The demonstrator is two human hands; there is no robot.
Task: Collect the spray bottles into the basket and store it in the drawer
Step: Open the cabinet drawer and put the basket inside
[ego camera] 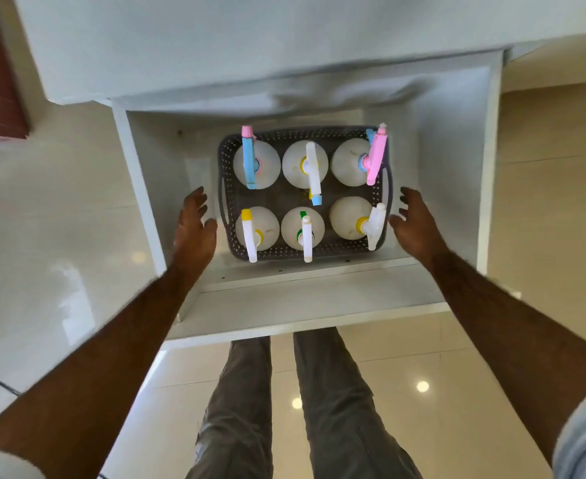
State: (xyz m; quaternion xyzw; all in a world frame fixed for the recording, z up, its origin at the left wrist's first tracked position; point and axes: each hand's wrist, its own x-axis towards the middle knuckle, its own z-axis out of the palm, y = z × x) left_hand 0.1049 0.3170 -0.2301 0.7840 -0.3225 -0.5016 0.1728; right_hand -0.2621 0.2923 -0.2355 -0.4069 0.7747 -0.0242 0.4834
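A grey perforated basket rests on the floor of an open white drawer. Several white spray bottles stand upright in it in two rows, among them one with a blue trigger at the back left, one with a pink trigger at the back right and one with a green collar at the front middle. My left hand hovers just left of the basket, fingers apart, holding nothing. My right hand is open just right of the basket, slightly clear of its handle.
The drawer sticks out from a white cabinet above it. Its side walls stand close outside both hands. Glossy beige floor tiles surround the drawer, and my legs stand below its front panel.
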